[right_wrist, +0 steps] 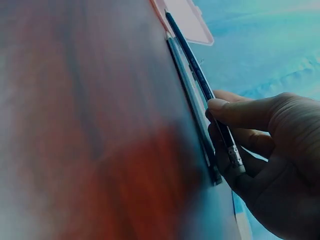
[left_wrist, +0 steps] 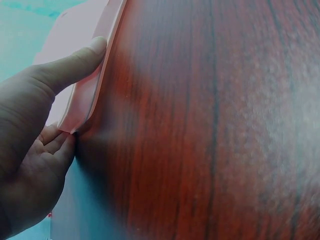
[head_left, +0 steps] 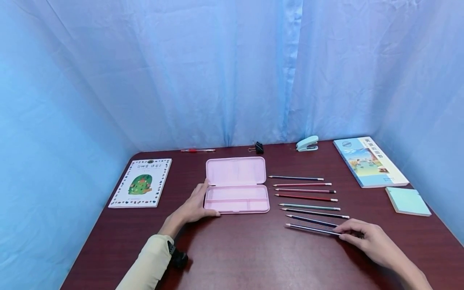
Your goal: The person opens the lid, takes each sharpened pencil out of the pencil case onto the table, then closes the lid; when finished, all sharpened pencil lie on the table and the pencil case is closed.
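Observation:
A pink pencil case [head_left: 237,212] lies with its lid raised behind it, its compartments bare. My left hand [head_left: 195,207] rests against its left end, fingers along the side and thumb [left_wrist: 82,60] stretched on the front edge. To the right, my right hand [head_left: 366,237] pinches the nearest dark pencil [head_left: 311,230] by its eraser end between thumb and fingers. In the right wrist view that pencil [right_wrist: 197,70] is slightly tilted above another dark one [right_wrist: 187,95]. Several more pencils [head_left: 306,197] lie in a column beside the case, points to the left.
A white picture book [head_left: 141,183] lies at left. Along the back are a red pen [head_left: 197,150], a black binder clip [head_left: 259,148] and a mint stapler [head_left: 307,143]. At right, a thick book [head_left: 369,163] and a green notepad [head_left: 407,200] lie near the table edge.

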Tool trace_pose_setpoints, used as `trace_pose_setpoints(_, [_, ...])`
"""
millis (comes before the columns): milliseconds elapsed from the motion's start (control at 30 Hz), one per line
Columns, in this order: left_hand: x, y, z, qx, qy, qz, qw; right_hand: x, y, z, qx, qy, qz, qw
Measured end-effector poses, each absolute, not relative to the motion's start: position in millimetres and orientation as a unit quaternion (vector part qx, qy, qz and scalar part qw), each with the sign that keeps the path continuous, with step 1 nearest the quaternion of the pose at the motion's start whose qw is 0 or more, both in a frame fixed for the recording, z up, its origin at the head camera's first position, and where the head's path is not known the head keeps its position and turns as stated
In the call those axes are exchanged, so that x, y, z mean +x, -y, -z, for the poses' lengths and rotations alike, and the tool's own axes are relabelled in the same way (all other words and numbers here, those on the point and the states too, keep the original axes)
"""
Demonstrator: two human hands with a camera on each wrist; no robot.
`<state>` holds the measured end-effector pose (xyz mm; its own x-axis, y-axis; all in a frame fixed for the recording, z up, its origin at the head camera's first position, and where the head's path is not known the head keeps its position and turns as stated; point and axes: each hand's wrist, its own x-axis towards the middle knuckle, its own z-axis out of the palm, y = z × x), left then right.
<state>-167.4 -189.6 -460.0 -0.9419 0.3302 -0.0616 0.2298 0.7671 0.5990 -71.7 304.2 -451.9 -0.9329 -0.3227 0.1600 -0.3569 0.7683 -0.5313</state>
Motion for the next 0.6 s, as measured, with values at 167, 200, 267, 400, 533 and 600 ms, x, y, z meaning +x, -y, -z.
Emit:
trace_pose_setpoints(167, [-167.1,189.4,460.5,0.153,-0.936,-0.307,0.078,-66.5,-308.1,457.2,0.172,0.941,-0.291,0.029])
trace_pose_setpoints(200, [-167.2,189.5,460.6,0.152,-0.936,-0.306,0.078,-66.3,-308.7,458.1,0.171,0.941,-0.292,0.03])
trace_pose_setpoints(267, [-167.2,189.8,461.2,0.152,-0.937,-0.306,0.077,-65.9,-310.0,459.3,0.167,0.941,-0.294,0.032])
trace_pose_setpoints(400, [-167.4,190.0,461.5,0.153,-0.937,-0.305,0.076,-66.2,-312.1,461.4,0.159,0.942,-0.292,0.044])
trace_pose_setpoints(533, [-167.7,189.7,461.7,0.156,-0.936,-0.305,0.076,-65.8,-313.7,462.2,0.151,0.944,-0.291,0.044])
trace_pose_setpoints(600, [-167.7,189.7,461.9,0.156,-0.936,-0.305,0.076,-65.5,-314.1,463.0,0.15,0.944,-0.29,0.046])
